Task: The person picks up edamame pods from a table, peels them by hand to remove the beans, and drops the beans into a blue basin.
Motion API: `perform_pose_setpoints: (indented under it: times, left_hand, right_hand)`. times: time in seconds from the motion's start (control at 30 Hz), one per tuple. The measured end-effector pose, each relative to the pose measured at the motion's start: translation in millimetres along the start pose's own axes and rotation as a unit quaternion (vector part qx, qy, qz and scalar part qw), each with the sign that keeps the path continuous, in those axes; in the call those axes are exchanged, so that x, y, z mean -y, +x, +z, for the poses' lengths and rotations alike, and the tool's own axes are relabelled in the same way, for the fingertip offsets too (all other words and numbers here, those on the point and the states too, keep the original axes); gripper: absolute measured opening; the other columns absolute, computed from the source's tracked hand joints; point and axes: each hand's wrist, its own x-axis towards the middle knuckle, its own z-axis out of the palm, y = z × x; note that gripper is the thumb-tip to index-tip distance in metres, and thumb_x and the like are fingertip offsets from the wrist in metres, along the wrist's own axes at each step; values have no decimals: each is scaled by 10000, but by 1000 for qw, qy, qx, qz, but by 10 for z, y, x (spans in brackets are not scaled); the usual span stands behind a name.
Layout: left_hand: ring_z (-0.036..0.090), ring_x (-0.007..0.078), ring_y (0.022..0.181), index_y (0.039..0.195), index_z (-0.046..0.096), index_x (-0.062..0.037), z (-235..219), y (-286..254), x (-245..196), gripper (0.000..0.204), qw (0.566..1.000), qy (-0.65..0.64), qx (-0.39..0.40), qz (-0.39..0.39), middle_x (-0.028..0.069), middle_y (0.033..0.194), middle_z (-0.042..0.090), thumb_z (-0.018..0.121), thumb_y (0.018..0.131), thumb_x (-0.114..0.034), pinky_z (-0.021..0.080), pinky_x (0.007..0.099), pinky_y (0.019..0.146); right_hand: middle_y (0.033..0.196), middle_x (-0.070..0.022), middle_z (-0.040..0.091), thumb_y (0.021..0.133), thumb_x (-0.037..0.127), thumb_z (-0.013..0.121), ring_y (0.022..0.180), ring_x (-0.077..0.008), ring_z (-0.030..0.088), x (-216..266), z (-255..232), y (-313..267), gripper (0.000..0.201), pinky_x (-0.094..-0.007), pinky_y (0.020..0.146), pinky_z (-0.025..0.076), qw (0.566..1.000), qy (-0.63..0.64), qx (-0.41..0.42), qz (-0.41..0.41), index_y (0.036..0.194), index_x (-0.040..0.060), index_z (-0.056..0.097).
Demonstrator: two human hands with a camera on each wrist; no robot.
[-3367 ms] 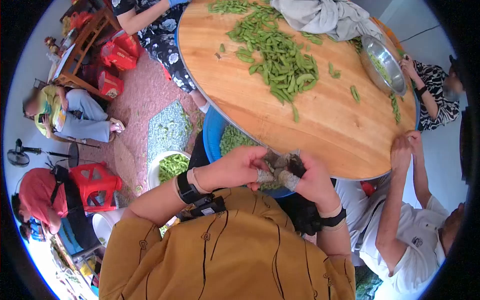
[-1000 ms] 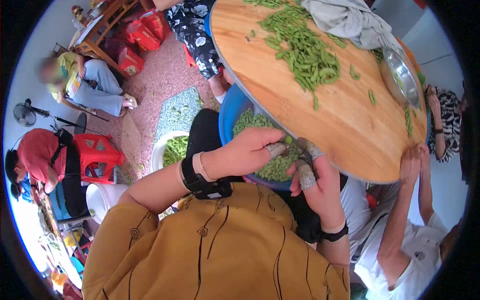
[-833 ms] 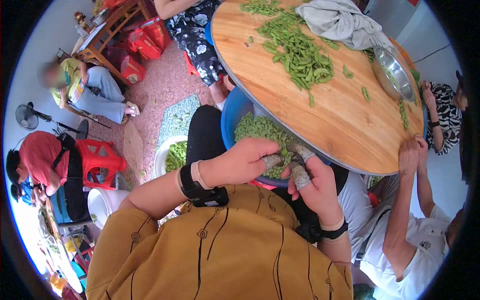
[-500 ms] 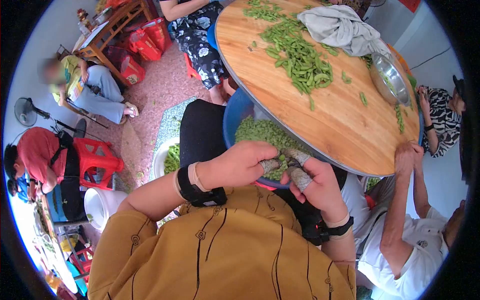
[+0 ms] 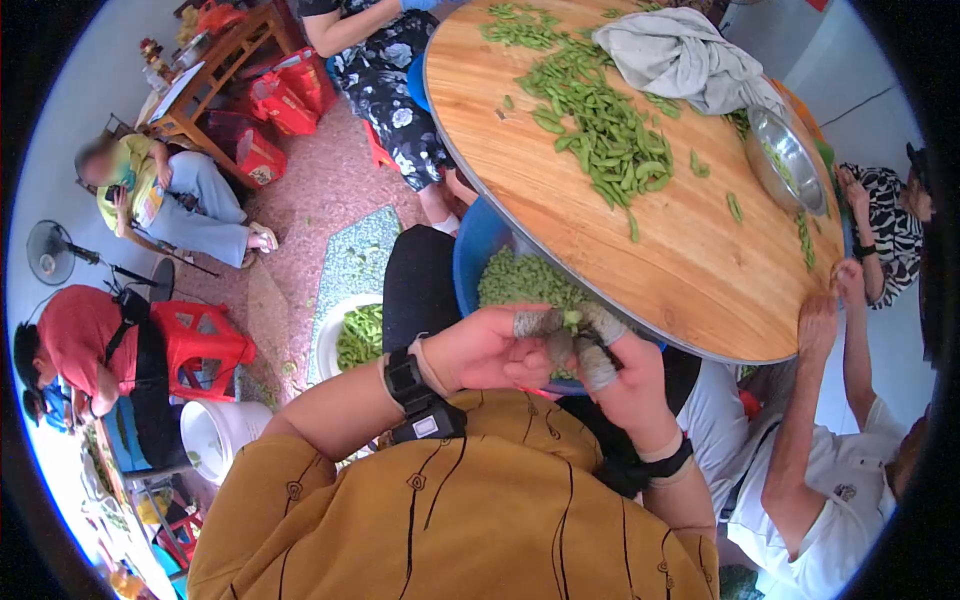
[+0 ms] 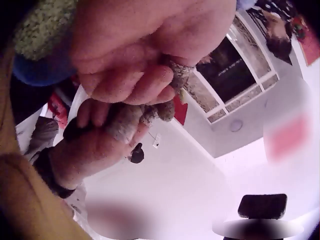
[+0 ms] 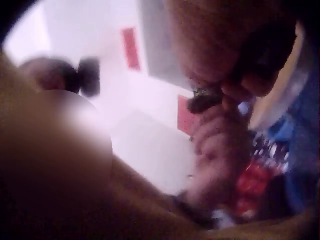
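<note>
In the head view my left hand (image 5: 490,350) and right hand (image 5: 630,380) meet at their fingertips over the blue basin (image 5: 468,262). Grey wrapping covers the thumbs and some fingers. Between the tips shows a bit of a green bean pod (image 5: 572,318), pinched by both hands; most of it is hidden. Shelled green beans (image 5: 525,280) lie in the basin below. The left wrist view has my left hand's curled fingers (image 6: 120,85) above the right hand's wrapped ones. The right wrist view is dark and blurred, with both hands close together.
A round wooden table (image 5: 690,270) reaches over the basin, bearing a heap of pods (image 5: 610,130), a grey cloth (image 5: 685,60) and a metal bowl (image 5: 785,160). Left of my leg stand a white tub of pods (image 5: 325,345) and a white bucket (image 5: 225,440). Several people sit around.
The hands were apart over the basin one second ago and have come together at the fingertips. The left hand has turned, showing its curled fingers, and the green pod stays between the hands.
</note>
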Motion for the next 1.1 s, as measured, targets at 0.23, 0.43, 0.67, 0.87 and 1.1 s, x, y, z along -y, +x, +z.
perform_pose_setpoints:
  times: [0.23, 0.43, 0.67, 0.87, 1.1]
  left_hand:
    - [420, 121, 495, 886, 563, -57, -272, 204, -29, 202, 973, 95, -202, -63, 8, 596, 453, 503, 894, -249, 333, 277, 476]
    - [576, 376, 670, 811, 584, -20, -575, 326, -40, 194, 585, 790, -172, 58, 210, 702, 564, 558, 840, -209, 461, 425, 590]
    - [528, 364, 610, 755, 560, -10, -595, -271, -426, 269, 550, 765, -332, 41, 201, 676, 527, 585, 857, -258, 423, 402, 543]
    - [636, 316, 704, 773, 624, -40, -735, -1409, -421, 302, 215, 791, -467, -332, 145, 756, 635, 708, 709, -323, 505, 421, 608]
    - [589, 379, 820, 977, 572, -8, -152, -127, -701, 207, 506, 778, -340, 150, 205, 862, 598, 592, 822, -144, 477, 423, 713]
  right_hand:
    - [891, -207, 627, 731, 38, 605, 833, -398, 600, -213, -206, 37, 399, -364, 723, 503, 982, -176, 52, 36, 1127, 8, 564]
    - [924, -230, 631, 750, 66, 616, 860, -376, 620, -264, -349, 227, 362, -383, 758, 494, 969, -233, -60, 55, 1104, 4, 571]
    - [882, -210, 615, 776, 137, 655, 785, -366, 607, -548, -601, 964, 286, -401, 694, 492, 922, -346, -174, 19, 1024, 9, 594]
    - [836, -160, 624, 788, 110, 635, 737, -264, 606, -611, -677, 979, 236, -335, 704, 486, 938, -310, -138, 68, 1003, 15, 614]
    - [788, -55, 619, 781, 129, 661, 749, -113, 557, -189, -686, 925, 257, -270, 702, 466, 963, 28, 115, 242, 1004, 11, 611]
